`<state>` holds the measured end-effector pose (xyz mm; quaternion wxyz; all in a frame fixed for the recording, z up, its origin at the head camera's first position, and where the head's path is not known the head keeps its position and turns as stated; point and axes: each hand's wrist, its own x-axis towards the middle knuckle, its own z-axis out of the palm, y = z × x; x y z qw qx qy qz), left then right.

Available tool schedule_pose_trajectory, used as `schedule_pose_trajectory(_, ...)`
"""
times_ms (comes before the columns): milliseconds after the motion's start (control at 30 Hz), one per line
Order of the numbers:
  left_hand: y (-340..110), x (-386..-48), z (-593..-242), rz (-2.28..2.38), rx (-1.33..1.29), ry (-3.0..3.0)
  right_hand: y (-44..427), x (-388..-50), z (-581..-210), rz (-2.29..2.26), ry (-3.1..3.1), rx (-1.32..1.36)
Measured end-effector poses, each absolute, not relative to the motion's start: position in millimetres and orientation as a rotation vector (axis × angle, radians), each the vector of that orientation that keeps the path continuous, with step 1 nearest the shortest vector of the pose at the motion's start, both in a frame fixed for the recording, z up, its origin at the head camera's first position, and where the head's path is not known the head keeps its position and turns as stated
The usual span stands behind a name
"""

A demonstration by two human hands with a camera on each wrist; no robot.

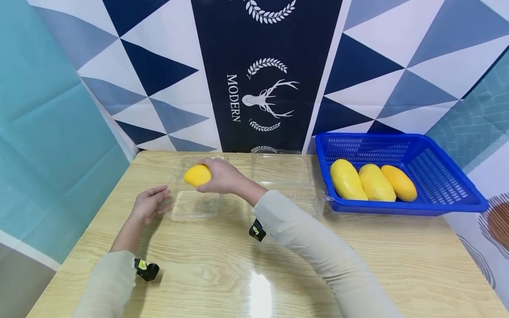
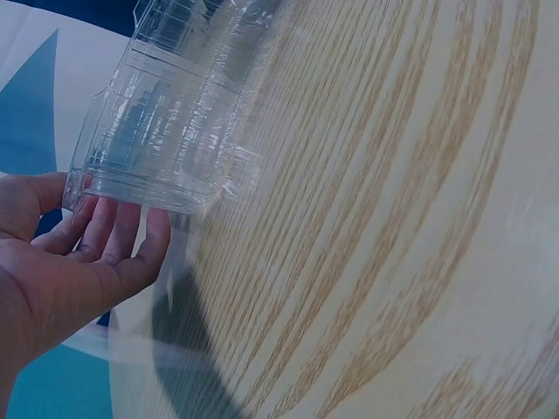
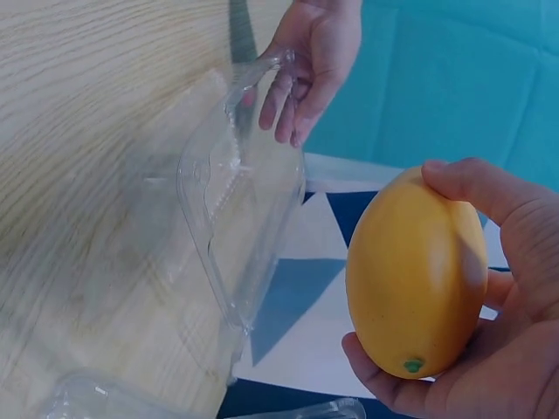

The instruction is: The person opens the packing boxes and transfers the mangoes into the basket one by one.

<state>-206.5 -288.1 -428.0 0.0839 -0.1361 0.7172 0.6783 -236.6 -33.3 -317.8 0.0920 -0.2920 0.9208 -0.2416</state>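
Observation:
My right hand (image 1: 222, 176) grips a yellow-orange mango (image 3: 415, 275) and holds it above a clear plastic clamshell container (image 1: 195, 205) at the back left of the table. A small green stem end shows on the mango in the right wrist view. At the container's left edge is my left hand (image 1: 149, 203). In the left wrist view its thumb and fingers hold the rim and side of the clear container (image 2: 166, 131). The container stands open, its thin walls hard to make out against the wood.
A second clear plastic container (image 1: 282, 170) lies open at the back middle. To its right, a blue plastic basket (image 1: 457, 205) holds yellow fruits (image 1: 375, 182) on its left side. A patterned cloth (image 1: 163, 57) hangs behind the wooden table (image 1: 207, 269).

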Motion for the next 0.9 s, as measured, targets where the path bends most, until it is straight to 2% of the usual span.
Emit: schedule_pose_trajectory(900,-290.2,-207.9,-427.3,2.033,-0.384,2.126,0.0,-248.1,-307.5,-0.860,2.726,-0.763)
